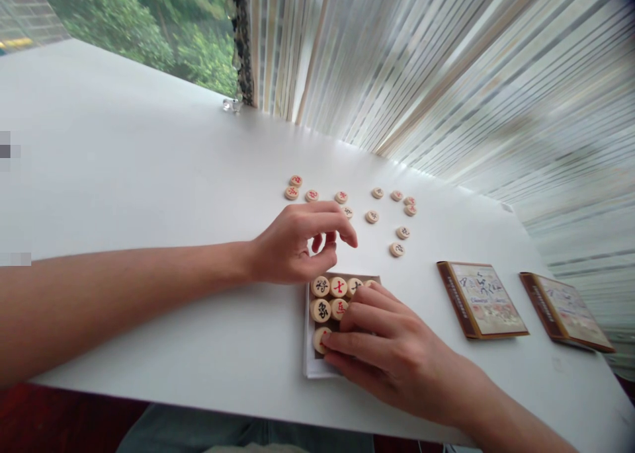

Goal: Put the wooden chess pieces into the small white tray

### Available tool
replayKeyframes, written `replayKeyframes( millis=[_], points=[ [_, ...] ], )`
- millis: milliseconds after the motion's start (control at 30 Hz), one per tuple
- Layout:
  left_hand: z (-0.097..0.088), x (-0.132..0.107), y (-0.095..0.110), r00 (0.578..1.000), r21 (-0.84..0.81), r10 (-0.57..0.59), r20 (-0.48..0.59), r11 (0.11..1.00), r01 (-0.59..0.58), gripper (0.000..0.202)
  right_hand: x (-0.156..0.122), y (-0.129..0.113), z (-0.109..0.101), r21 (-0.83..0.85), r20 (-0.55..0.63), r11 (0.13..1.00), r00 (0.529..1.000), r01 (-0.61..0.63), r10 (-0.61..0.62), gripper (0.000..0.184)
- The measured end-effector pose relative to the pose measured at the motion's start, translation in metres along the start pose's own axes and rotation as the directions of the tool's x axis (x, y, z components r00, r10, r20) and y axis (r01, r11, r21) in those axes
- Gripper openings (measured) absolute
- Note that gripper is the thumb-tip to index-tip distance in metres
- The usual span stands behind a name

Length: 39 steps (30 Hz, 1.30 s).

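An open box (313, 366) stands near the table's front edge, with rows of round wooden Chinese chess pieces in it, marked in red or black. My right hand (387, 347) reaches over the box from the right, its fingertips closed on the edge of a chess piece (321, 340) in the lower left corner. The hand hides much of the box's right side. Just above the box's top left corner hovers my left hand (310, 238), fingers curved and thumb apart, with nothing between them. Beyond it, a black-marked chess piece (372, 217) lies on the table.
Several loose chess pieces (397, 248) with red or black marks are scattered over the white table (149, 175) beyond the box. Two printed boxes (489, 297) (570, 311) lie at the right. A striped curtain (421, 63) and a window line the table's far edge.
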State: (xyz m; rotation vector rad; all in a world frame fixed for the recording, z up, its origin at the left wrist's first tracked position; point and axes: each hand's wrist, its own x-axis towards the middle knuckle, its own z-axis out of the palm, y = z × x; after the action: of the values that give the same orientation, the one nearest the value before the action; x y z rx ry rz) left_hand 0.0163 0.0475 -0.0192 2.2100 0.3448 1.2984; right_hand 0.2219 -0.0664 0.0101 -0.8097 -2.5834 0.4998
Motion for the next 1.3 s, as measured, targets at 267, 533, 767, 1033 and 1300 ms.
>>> replayKeyframes(
  millis=[267, 533, 767, 1033, 1300],
  points=[
    [0.0, -0.001, -0.001, 1.0, 0.007, -0.009, 0.007, 1.0, 0.009, 0.032, 0.003, -0.003, 0.0, -0.056, -0.019, 0.998, 0.999, 0.032, -0.033, 0.012],
    [0.0, 0.0, -0.001, 1.0, 0.013, -0.011, 0.011, 1.0, 0.011, 0.031, 0.004, -0.002, 0.003, -0.067, -0.024, 0.997, 0.999, 0.032, -0.034, 0.011],
    [0.001, 0.0, -0.002, 1.0, 0.013, 0.002, 0.008, 1.0, -0.002, 0.032, 0.004, -0.002, 0.003, -0.081, -0.038, 0.996, 0.999, 0.035, -0.038, 0.013],
    [-0.001, 0.0, -0.001, 1.0, 0.026, -0.03, 0.011, 0.999, 0.029, 0.031, 0.002, 0.0, -0.005, -0.025, -0.106, 0.999, 0.994, 0.036, -0.039, 0.009],
    [-0.002, 0.001, 0.0, 0.998, 0.023, -0.069, -0.016, 0.997, 0.069, 0.029, -0.007, 0.04, -0.029, 0.009, -0.512, 0.98, 0.841, -0.198, 0.175, 0.01]
  ],
)
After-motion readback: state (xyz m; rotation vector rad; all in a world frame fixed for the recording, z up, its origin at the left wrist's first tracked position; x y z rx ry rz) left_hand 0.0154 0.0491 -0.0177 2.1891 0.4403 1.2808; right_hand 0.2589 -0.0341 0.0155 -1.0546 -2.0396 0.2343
